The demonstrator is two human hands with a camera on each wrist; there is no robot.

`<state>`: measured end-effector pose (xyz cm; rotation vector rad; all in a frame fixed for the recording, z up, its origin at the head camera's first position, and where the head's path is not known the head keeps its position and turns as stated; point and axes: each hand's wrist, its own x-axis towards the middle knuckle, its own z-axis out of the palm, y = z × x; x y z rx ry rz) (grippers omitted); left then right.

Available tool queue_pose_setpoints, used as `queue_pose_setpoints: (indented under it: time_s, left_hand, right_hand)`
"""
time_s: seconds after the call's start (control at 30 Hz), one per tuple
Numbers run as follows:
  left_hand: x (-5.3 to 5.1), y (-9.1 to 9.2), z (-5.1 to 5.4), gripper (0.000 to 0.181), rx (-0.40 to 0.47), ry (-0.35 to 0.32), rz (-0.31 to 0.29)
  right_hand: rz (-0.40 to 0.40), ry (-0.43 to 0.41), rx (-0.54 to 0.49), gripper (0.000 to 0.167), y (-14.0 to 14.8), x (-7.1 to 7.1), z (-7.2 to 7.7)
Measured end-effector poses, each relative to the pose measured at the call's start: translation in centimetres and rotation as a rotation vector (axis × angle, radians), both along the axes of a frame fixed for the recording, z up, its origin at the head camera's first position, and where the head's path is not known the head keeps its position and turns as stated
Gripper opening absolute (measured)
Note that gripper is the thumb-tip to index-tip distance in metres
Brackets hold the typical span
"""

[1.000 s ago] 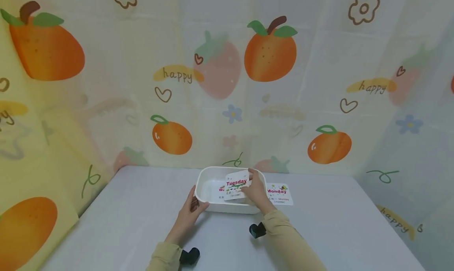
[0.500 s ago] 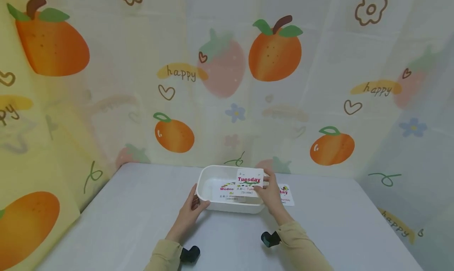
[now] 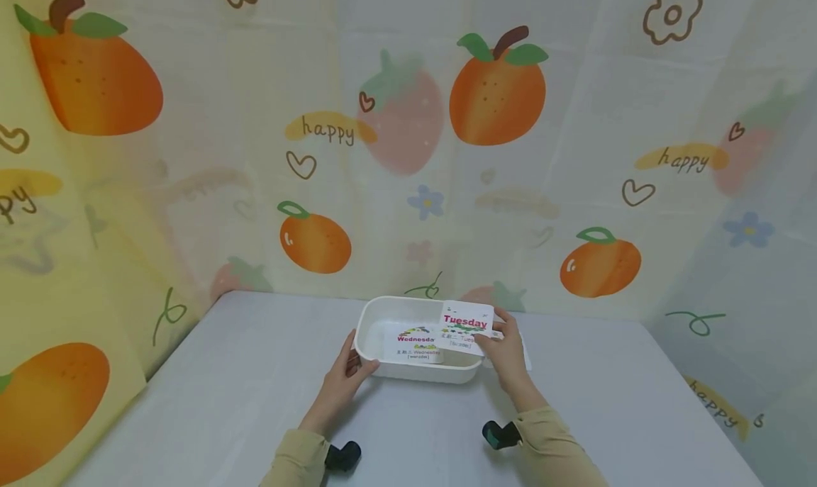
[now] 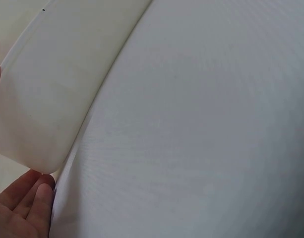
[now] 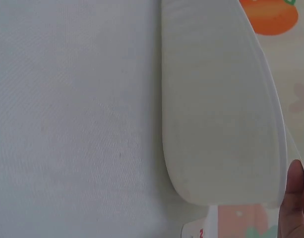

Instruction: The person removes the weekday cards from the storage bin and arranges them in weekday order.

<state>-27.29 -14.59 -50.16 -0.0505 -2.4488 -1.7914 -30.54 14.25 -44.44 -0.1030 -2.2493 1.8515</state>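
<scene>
The left hand (image 3: 345,377) grips the left end of a white tray (image 3: 421,372), its thumb on the near rim and fingers around the corner. In the left wrist view, fingertips (image 4: 42,196) touch the tray's lower corner (image 4: 37,124). A "Tuesday" card (image 3: 464,322) is pinched at its right edge by the right hand (image 3: 507,349), above the tray's right end. Inside the tray lies a "Wednesday" card (image 3: 415,344), partly covered by the held one. In the right wrist view the right hand (image 5: 295,203) appears beside the tray's rim (image 5: 278,114).
Another card (image 3: 527,352) lies on the white table (image 3: 396,430) right of the tray, mostly hidden behind the right hand; its corner (image 5: 192,229) shows in the right wrist view. A fruit-patterned curtain (image 3: 408,246) stands behind the table.
The right hand has moved right with the "Tuesday" card, uncovering more of the "Wednesday" card and covering the "Monday" card. The left hand keeps its grip on the tray.
</scene>
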Motion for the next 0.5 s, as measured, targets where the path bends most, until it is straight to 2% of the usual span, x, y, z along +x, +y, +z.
queue_pose_setpoints:
  time_s: [0.23, 0.5]
  left_hand:
    - [0.1, 0.0, 0.0, 0.082, -0.017, 0.021, 0.0]
    - [0.0, 0.0, -0.1, 0.084, -0.014, 0.022, -0.004]
  right_hand:
    - [-0.028, -0.027, -0.02, 0.066, 1.1, 0.4, 0.1]
    - [-0.052, -0.051, -0.105, 0.064, 3.0, 0.5, 0.1]
